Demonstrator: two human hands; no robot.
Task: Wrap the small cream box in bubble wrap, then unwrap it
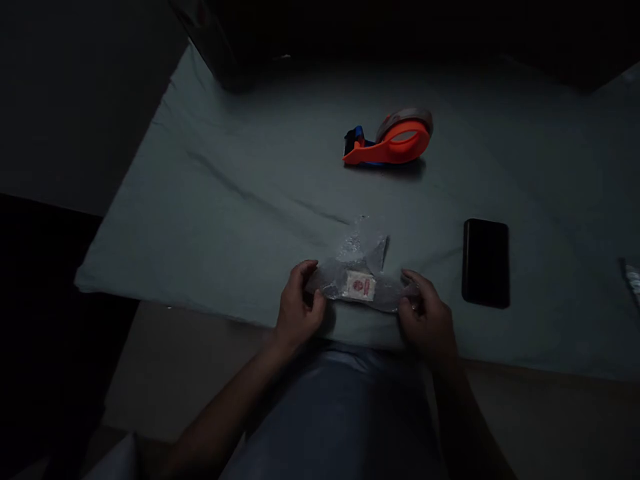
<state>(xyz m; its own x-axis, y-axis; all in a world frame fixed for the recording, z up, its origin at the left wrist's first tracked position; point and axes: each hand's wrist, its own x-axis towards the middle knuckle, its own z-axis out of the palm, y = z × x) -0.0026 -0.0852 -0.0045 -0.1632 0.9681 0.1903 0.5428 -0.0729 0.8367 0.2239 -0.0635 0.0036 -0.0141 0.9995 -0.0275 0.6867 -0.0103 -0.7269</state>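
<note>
A sheet of clear bubble wrap (pixel 387 291) lies near the table's front edge, stretched sideways between my hands. On it, about midway, rests a small whitish box (pixel 360 285) with red print. My left hand (pixel 301 303) pinches the wrap's left end between thumb and fingers. At the opposite end my right hand (pixel 425 313) is closed on the wrap in the same way. A loose flap of the wrap stands up behind the box. Dim light hides fine detail of the print.
An orange tape dispenser (pixel 390 143) with a roll of clear tape stands farther back. To the right lies a black phone-like slab (pixel 486 263). A pale green cloth (pixel 210 233) with creases covers the table. A shiny object (pixel 634 280) shows at the right border.
</note>
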